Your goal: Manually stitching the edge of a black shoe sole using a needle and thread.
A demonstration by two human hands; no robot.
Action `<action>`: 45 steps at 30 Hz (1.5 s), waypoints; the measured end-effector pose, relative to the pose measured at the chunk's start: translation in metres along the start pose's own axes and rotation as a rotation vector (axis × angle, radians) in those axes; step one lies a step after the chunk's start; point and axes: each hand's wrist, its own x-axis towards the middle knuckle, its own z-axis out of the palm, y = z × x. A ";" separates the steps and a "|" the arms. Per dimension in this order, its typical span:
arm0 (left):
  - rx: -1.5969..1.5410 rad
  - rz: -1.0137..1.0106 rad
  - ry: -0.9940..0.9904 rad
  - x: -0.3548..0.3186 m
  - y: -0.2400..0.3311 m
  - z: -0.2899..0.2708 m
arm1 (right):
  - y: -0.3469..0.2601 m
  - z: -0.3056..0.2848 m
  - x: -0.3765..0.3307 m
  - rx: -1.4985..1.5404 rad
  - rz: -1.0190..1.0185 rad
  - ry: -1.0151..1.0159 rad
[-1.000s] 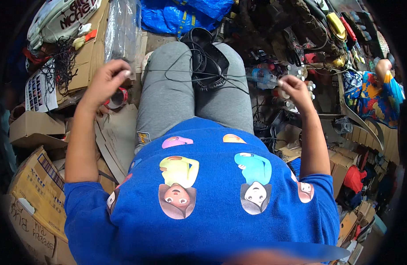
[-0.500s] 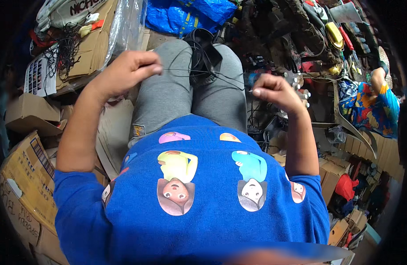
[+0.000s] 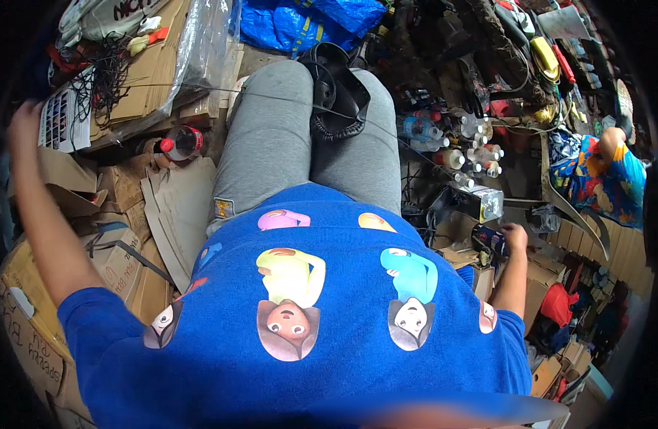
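A black shoe (image 3: 337, 96) with a ridged sole edge is wedged between my knees. A dark thread (image 3: 200, 86) is stretched across it, running out to both sides. At the far left, my left hand (image 3: 26, 129) is drawn well out, dim near the picture's rim, closed with the thread leading toward it. My right hand (image 3: 515, 238) is out to the right, closed in a fist, with the thread's other side running down toward it. The last stretch of thread near each hand is hard to see.
Flattened cardboard (image 3: 139, 68) and tangled black cord (image 3: 109, 79) lie on the left, near a red-capped bottle (image 3: 182, 143). Several plastic bottles (image 3: 479, 154) stand on the right. A blue bag (image 3: 307, 25) lies ahead. Another person's colourful sleeve (image 3: 625, 179) shows at far right.
Both hands have swung apart from above my knees, the left far out to the left, the right outward and back. The thread is now pulled out long and straighter across the shoe.
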 end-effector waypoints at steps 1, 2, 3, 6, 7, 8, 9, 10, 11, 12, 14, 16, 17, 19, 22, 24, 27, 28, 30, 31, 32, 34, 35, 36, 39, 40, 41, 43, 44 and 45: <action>-0.556 -0.046 -0.232 -0.038 0.099 -0.046 | -0.041 -0.007 -0.002 -0.048 -0.011 -0.059; -0.751 0.287 -0.131 -0.071 0.149 -0.079 | -0.081 -0.012 0.006 0.095 -0.095 -0.055; -0.859 0.470 -0.029 -0.097 0.191 -0.085 | -0.147 -0.037 0.007 0.390 -0.124 -0.164; -1.322 1.043 -0.237 -0.164 0.325 -0.135 | -0.276 -0.085 -0.014 0.979 -0.440 -0.174; -1.358 1.086 -0.332 -0.183 0.354 -0.151 | -0.310 -0.098 -0.020 1.005 -0.574 -0.099; -1.387 1.167 -0.342 -0.195 0.376 -0.153 | -0.348 -0.123 -0.034 0.955 -0.720 -0.022; -1.422 1.272 -0.346 -0.201 0.397 -0.157 | -0.365 -0.125 -0.029 0.990 -0.846 -0.004; -1.374 1.281 -0.439 -0.203 0.411 -0.164 | -0.383 -0.132 -0.029 0.926 -0.927 0.045; -1.326 1.287 -0.533 -0.204 0.420 -0.168 | -0.395 -0.132 -0.026 0.946 -0.960 0.044; -1.339 1.291 -0.553 -0.205 0.432 -0.163 | -0.404 -0.131 -0.026 0.983 -0.933 -0.013; -1.306 1.321 -0.565 -0.203 0.437 -0.166 | -0.409 -0.127 -0.022 1.020 -0.906 -0.071; -1.272 1.348 -0.580 -0.202 0.438 -0.165 | -0.408 -0.123 -0.017 0.921 -0.908 -0.118; -1.304 1.331 -0.674 -0.202 0.438 -0.163 | -0.407 -0.120 -0.015 0.920 -0.909 -0.121; -1.367 1.292 -0.862 -0.202 0.438 -0.160 | -0.407 -0.117 -0.015 0.915 -0.981 -0.133; -1.481 1.256 -0.984 -0.203 0.439 -0.153 | -0.410 -0.114 -0.021 0.963 -1.046 -0.094; -1.498 1.248 -1.029 -0.203 0.440 -0.147 | -0.412 -0.110 -0.029 0.982 -1.019 -0.085; -1.501 1.262 -1.093 -0.202 0.441 -0.145 | -0.412 -0.103 -0.039 1.058 -0.969 -0.064; -1.486 1.282 -1.115 -0.201 0.441 -0.144 | -0.412 -0.102 -0.042 1.036 -0.972 -0.010; -1.469 1.307 -1.124 -0.200 0.443 -0.142 | -0.411 -0.100 -0.046 1.012 -0.974 0.043; -1.449 1.333 -1.131 -0.199 0.443 -0.142 | -0.411 -0.100 -0.049 0.984 -0.976 0.079; -1.452 1.332 -1.131 -0.198 0.444 -0.142 | -0.411 -0.101 -0.050 0.957 -0.978 0.115; -1.379 1.389 -1.096 -0.197 0.445 -0.142 | -0.410 -0.102 -0.051 0.932 -0.991 0.129; -1.382 1.389 -1.097 -0.197 0.445 -0.142 | -0.410 -0.103 -0.052 0.909 -1.004 0.144; -1.356 1.394 -1.097 -0.198 0.446 -0.143 | -0.409 -0.105 -0.054 0.907 -1.003 0.143; -1.309 1.405 -1.085 -0.198 0.445 -0.145 | -0.409 -0.117 -0.061 0.798 -1.009 0.179; -1.285 1.412 -1.072 -0.198 0.444 -0.147 | -0.410 -0.122 -0.062 0.693 -1.044 0.202; -1.286 1.413 -1.075 -0.197 0.443 -0.150 | -0.410 -0.127 -0.063 0.587 -1.078 0.223; -1.192 1.491 -1.031 -0.196 0.443 -0.155 | -0.413 -0.140 -0.064 0.453 -1.135 0.231; -1.192 1.492 -1.033 -0.196 0.443 -0.155 | -0.415 -0.146 -0.064 0.318 -1.190 0.240; -1.209 1.493 -0.990 -0.196 0.442 -0.154 | -0.418 -0.153 -0.064 0.318 -1.189 0.237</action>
